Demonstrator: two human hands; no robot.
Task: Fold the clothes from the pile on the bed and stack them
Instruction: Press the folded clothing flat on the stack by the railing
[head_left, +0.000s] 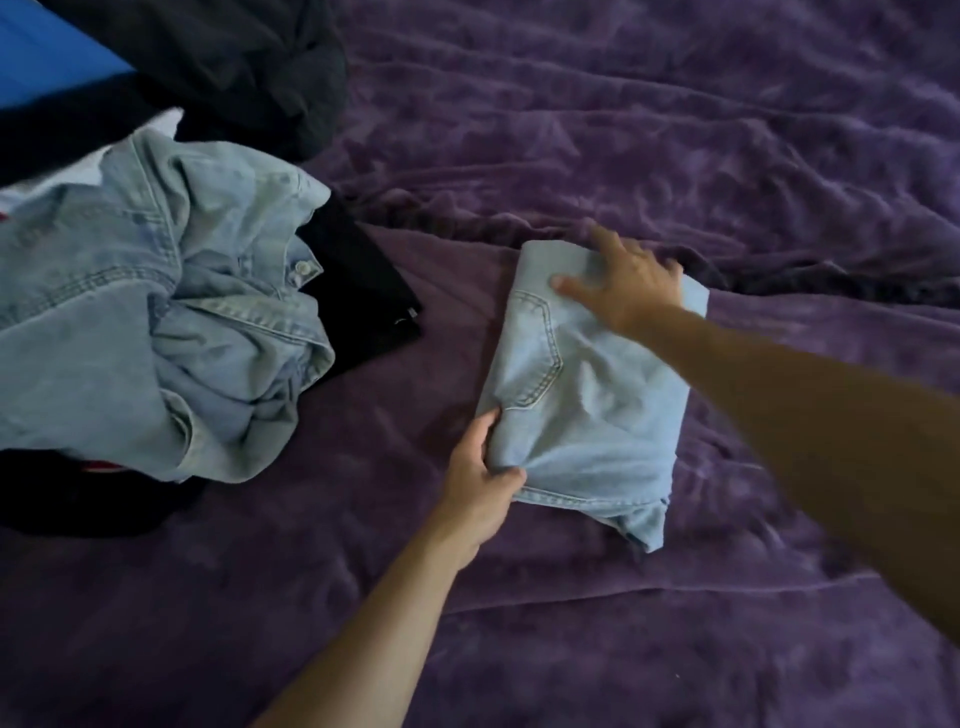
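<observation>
A folded pair of light blue jeans (587, 395) lies on the purple bedspread (675, 130), back pocket up. My left hand (480, 483) pinches the near left edge of the jeans, thumb on top and fingers underneath. My right hand (626, 283) lies flat on the far end of the jeans with its fingers spread. To the left sits the unfolded pile, topped by a crumpled light denim jacket (156, 312).
A black garment (363, 296) pokes out from under the denim jacket. More dark clothes (234, 67) lie at the top left, beside a blue surface (47, 52). Another dark piece (78, 499) lies at the pile's near edge.
</observation>
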